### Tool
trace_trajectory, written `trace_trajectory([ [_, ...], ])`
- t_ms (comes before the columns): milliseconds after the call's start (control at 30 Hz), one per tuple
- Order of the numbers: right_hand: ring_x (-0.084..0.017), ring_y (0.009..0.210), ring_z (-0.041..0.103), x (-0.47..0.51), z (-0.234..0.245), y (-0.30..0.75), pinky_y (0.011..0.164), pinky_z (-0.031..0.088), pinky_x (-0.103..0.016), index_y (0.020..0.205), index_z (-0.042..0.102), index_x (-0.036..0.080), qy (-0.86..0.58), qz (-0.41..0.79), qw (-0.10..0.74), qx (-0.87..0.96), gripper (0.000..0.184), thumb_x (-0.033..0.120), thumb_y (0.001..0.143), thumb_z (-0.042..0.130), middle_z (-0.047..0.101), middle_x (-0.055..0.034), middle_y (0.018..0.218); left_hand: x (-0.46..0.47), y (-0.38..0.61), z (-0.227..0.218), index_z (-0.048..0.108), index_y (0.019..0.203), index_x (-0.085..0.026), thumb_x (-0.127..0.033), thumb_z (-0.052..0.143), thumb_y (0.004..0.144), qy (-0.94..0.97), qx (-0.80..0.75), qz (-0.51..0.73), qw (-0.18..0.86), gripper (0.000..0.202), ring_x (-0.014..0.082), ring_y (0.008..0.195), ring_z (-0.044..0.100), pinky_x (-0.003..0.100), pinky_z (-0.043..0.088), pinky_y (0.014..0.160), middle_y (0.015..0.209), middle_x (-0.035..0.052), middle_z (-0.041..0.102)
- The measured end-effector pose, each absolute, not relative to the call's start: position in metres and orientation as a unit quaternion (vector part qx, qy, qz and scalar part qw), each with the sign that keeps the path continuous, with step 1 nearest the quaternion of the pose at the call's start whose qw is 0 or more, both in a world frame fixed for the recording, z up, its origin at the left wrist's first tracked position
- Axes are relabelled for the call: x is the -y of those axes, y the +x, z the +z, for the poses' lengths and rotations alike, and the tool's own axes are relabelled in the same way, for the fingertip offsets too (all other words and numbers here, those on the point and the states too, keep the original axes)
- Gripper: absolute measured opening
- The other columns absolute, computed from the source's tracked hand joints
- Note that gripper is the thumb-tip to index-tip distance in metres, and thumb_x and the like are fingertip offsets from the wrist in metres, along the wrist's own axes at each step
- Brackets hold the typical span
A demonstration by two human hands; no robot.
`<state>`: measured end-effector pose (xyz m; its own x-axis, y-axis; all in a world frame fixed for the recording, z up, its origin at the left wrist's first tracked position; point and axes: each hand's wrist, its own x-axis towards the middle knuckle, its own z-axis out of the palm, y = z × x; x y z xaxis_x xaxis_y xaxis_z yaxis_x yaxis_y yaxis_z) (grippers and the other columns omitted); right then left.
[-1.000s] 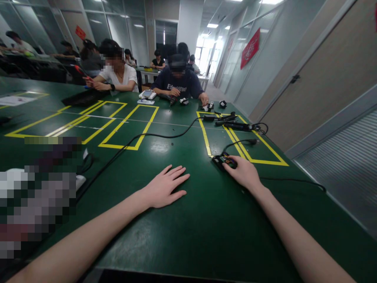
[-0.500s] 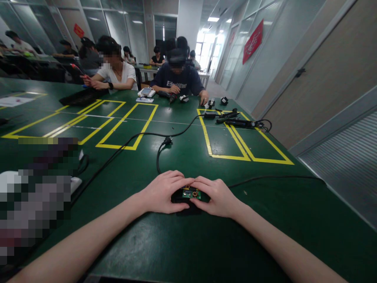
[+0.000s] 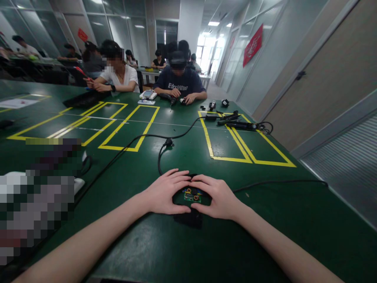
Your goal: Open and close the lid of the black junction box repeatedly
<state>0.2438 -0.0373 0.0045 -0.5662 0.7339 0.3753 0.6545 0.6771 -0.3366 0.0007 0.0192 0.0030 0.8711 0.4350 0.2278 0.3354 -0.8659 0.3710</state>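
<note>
My left hand (image 3: 165, 192) and my right hand (image 3: 219, 196) form a ring low over the green table, fingertips almost meeting at the far side and thumbs at the near side. Within that ring sits a small green circuit board (image 3: 193, 197) with copper-coloured coils. Both hands have their fingers curved and apart; whether any fingertip presses on the board is hard to make out. A flat black piece (image 3: 188, 219) shows below the thumbs, partly covered by them. Another bit of black peeks out behind the fingertips. A black cable ending in a plug (image 3: 168, 142) lies just beyond.
Yellow tape outlines (image 3: 134, 149) mark the green table. A long black cable (image 3: 118, 151) crosses it on the left, beside a blurred-out patch. Black tools (image 3: 241, 125) lie at the right. Across the table, a person in a dark shirt handles small parts near a power drill (image 3: 172, 101).
More of the black piece shows below my thumbs, and more of the board shows between my hands. Across the table, the person's hand has moved left to a small part.
</note>
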Motion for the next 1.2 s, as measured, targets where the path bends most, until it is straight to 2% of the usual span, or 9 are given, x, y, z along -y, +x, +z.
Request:
trace_trajectory([
  [100,-0.032,0.110,0.070,0.036,0.006,0.246,0.097,0.058,-0.049,0.127,0.067,0.019,-0.386,0.084,0.244,0.886,0.059,0.044,0.077,0.084,0.072,-0.0150,0.123,-0.020,0.000,0.003,0.061,0.142,-0.019,-0.053,0.073,0.089,0.953,-0.201,0.159,0.162,0.064,0.0308,0.146,0.049,0.052,0.028,0.128,0.149,0.0116,0.061],
  [200,-0.027,0.100,0.072,0.036,0.009,0.247,0.087,0.060,-0.041,0.118,0.071,0.021,-0.389,0.111,0.237,0.883,0.045,0.035,0.077,0.083,0.073,-0.0111,0.114,-0.020,0.001,0.005,0.067,0.135,-0.020,-0.051,0.071,0.091,0.950,-0.198,0.173,0.168,0.054,0.0309,0.143,0.053,0.053,0.032,0.126,0.142,0.0106,0.067],
  [267,-0.024,0.095,0.072,0.036,0.010,0.247,0.082,0.061,-0.037,0.112,0.072,0.021,-0.394,0.126,0.241,0.878,0.033,0.028,0.080,0.078,0.073,-0.0089,0.108,-0.019,0.001,0.006,0.072,0.126,-0.019,-0.045,0.064,0.096,0.946,-0.197,0.189,0.173,0.040,0.0291,0.136,0.058,0.049,0.040,0.121,0.134,0.0102,0.071],
  [400,-0.022,0.091,0.074,0.036,0.009,0.248,0.080,0.061,-0.034,0.116,0.073,0.021,-0.409,0.143,0.256,0.864,0.033,0.022,0.084,0.071,0.073,-0.0075,0.109,-0.020,0.000,0.008,0.076,0.112,-0.018,-0.030,0.056,0.099,0.936,-0.243,0.205,0.152,0.026,0.0267,0.120,0.061,0.042,0.056,0.102,0.123,0.0121,0.067],
  [500,-0.021,0.091,0.075,0.034,0.006,0.250,0.081,0.062,-0.033,0.117,0.074,0.023,-0.424,0.144,0.269,0.853,0.033,0.020,0.085,0.067,0.074,-0.0065,0.110,-0.023,-0.002,0.008,0.074,0.117,-0.019,-0.030,0.058,0.097,0.935,-0.274,0.180,0.133,0.028,0.0237,0.103,0.066,0.036,0.060,0.088,0.115,0.0103,0.064],
  [667,-0.023,0.099,0.075,0.033,0.002,0.248,0.084,0.063,-0.036,0.125,0.071,0.023,-0.428,0.108,0.267,0.856,0.040,0.020,0.086,0.063,0.074,-0.0083,0.117,-0.024,-0.002,0.009,0.071,0.125,-0.021,-0.033,0.051,0.100,0.935,-0.305,0.129,0.128,0.034,0.0181,0.081,0.071,0.028,0.058,0.076,0.099,0.0041,0.072],
  [900,-0.024,0.103,0.074,0.035,0.000,0.242,0.086,0.064,-0.038,0.141,0.061,0.026,-0.461,0.080,0.239,0.851,0.052,0.018,0.090,0.057,0.069,-0.0090,0.130,-0.025,0.000,0.006,0.064,0.138,-0.024,-0.028,0.047,0.101,0.931,-0.323,0.125,0.115,0.041,0.0224,0.094,0.074,0.032,0.059,0.081,0.111,0.0058,0.076],
  [1033,-0.027,0.107,0.072,0.037,0.002,0.241,0.085,0.064,-0.040,0.151,0.052,0.027,-0.467,0.080,0.217,0.853,0.065,0.018,0.086,0.058,0.063,-0.0107,0.139,-0.027,0.000,0.006,0.063,0.141,-0.024,-0.028,0.047,0.101,0.932,-0.324,0.120,0.113,0.043,0.0221,0.093,0.075,0.032,0.059,0.081,0.109,0.0054,0.076],
  [1200,-0.027,0.110,0.071,0.036,0.003,0.242,0.087,0.063,-0.041,0.150,0.050,0.028,-0.469,0.083,0.245,0.845,0.055,0.028,0.095,0.058,0.061,-0.0114,0.138,-0.028,-0.001,0.007,0.063,0.140,-0.025,-0.027,0.048,0.099,0.929,-0.330,0.132,0.107,0.044,0.0213,0.090,0.074,0.030,0.058,0.079,0.108,0.0048,0.076],
])
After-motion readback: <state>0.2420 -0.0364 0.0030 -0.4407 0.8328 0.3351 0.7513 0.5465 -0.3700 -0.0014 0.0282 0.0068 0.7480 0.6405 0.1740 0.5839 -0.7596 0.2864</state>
